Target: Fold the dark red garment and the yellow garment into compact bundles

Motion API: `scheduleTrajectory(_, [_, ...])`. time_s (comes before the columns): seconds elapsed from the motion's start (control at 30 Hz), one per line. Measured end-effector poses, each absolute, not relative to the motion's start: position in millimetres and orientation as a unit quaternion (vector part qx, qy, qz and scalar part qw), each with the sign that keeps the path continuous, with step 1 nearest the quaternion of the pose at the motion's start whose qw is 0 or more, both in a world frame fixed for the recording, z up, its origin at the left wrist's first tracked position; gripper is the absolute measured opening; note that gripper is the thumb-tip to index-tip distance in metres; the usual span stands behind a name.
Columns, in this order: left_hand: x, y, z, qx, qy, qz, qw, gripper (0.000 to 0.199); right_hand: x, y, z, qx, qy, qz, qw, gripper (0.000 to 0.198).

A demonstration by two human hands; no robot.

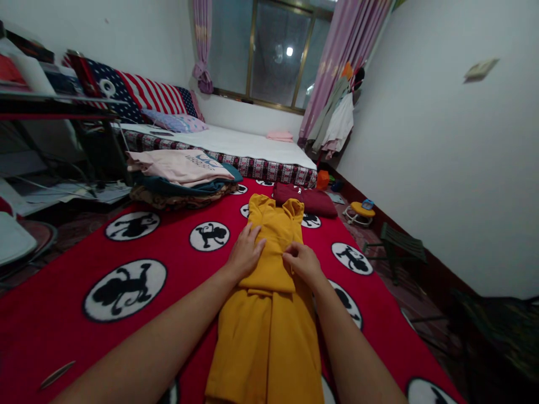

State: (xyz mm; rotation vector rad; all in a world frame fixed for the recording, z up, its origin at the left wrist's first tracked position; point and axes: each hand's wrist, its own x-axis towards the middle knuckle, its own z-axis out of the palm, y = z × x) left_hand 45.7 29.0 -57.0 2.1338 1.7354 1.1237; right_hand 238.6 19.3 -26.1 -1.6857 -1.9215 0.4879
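A mustard-yellow garment (269, 336) lies lengthwise before me on a red blanket (177, 269) with round white monkey patches. Its sides are folded inward, and a fold crosses it at mid-length. My left hand (246, 252) rests on the left side of its upper part, fingers stretched out over the cloth. On the right edge, my right hand (304, 262) has thumb and fingers drawn together in a pinch on the fabric. Just beyond the yellow garment's far end lies a folded maroon garment (311, 201) with a small white mark.
Folded clothes (181, 171) are stacked at the blanket's far left. Behind stands a bed (244, 143) with pillows. To the right are a yellow-topped stool (362, 210) and a dark folding stool (400, 244). A cluttered desk (50, 106) stands left. A slim object (58, 375) lies near front left.
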Motion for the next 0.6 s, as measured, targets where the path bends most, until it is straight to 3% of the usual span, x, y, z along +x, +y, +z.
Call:
scheduleTrajectory(0.1, [38,39,-59,0.694,0.584,0.415,0.073,0.037,245,27,-42,-0.622,-0.66,0.207,0.368,0.027])
scheduleTrajectory(0.2, [29,47,-60,0.71,0.578,0.396,0.074,0.035,246,29,-49,-0.624,-0.632,0.2,0.413,0.03])
scheduleTrajectory(0.6, [9,46,-46,0.693,0.653,0.305,0.016,0.025,242,23,-43,-0.625,-0.638,0.175,0.414,0.023])
